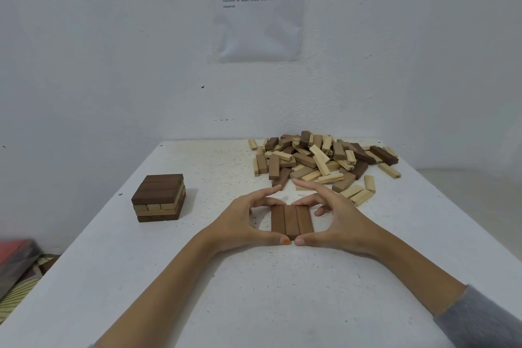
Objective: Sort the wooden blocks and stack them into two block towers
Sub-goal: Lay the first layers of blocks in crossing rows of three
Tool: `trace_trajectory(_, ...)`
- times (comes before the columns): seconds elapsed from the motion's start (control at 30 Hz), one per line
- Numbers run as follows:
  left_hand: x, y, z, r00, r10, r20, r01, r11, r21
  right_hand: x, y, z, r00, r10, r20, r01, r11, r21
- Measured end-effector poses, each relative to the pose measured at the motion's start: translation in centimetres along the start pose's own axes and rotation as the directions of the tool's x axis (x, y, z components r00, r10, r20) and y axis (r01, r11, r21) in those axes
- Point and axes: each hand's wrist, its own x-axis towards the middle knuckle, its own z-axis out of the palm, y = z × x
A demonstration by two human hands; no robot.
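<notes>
At table (254,305) centre, left hand (240,220) and right hand (339,220) clasp the row of three dark blocks (291,220) lying flat, thumbs at its near end. Four-layer tower (159,198) stands well left; mixed block pile (319,161) lies just beyond the fingertips.

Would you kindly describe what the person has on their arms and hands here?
The left hand and right hand wear no rings or watch. A grey sleeve covers the right arm's upper forearm; the left forearm is uncovered. The left thumbnail has an orange mark.
</notes>
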Motion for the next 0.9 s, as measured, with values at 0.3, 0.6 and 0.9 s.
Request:
trace_trajectory(0.3,-0.1,0.3,0.1,1.0,0.003,-0.01,-0.003,1.0,-0.012,-0.2,-0.2,0.1,1.0,0.019,-0.003,-0.019,1.0,0.005)
trace_trajectory(0.6,-0.5,0.9,-0.2,0.999,0.015,-0.031,-0.016,1.0,-0.018,-0.6,-1.1,0.0,0.999,0.027,-0.031,-0.026,1.0,0.015)
trace_trajectory(0.9,-1.8,2.9,-2.5,0.986,0.144,-0.089,-0.14,0.989,0.047,-1.1,-3.9,-0.1,0.985,-0.105,-0.14,0.115,0.991,0.069)
